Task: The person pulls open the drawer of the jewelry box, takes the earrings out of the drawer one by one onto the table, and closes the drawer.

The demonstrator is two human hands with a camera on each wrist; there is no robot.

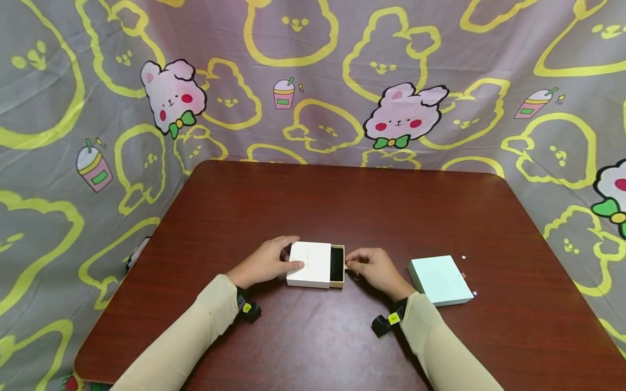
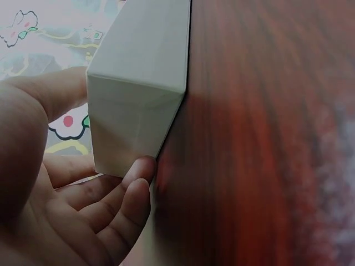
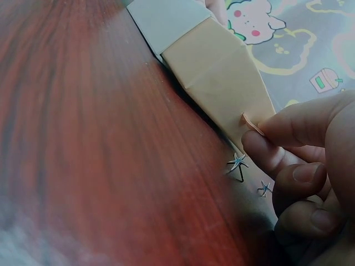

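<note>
A white sliding box lies on the table, its white outer sleeve point(image 1: 313, 258) over a tan drawer point(image 1: 337, 284) with black lining point(image 1: 336, 262). The drawer sticks partly out on the right. My left hand point(image 1: 266, 264) grips the sleeve's left end, thumb on top, fingers round the far side. At the drawer's front, my right hand point(image 1: 379, 270) pinches a small tan pull tab point(image 3: 253, 125) between thumb and index finger. Two star-shaped earrings point(image 3: 238, 161) show by its curled fingers in the right wrist view; whether they are held or lying, I cannot tell.
A pale mint box point(image 1: 442, 278) sits to the right, near my right forearm. Small white pearl-like beads point(image 1: 463, 257) lie beside it. The brown table point(image 1: 313, 201) has a patterned curtain point(image 1: 323, 70) behind and at both sides.
</note>
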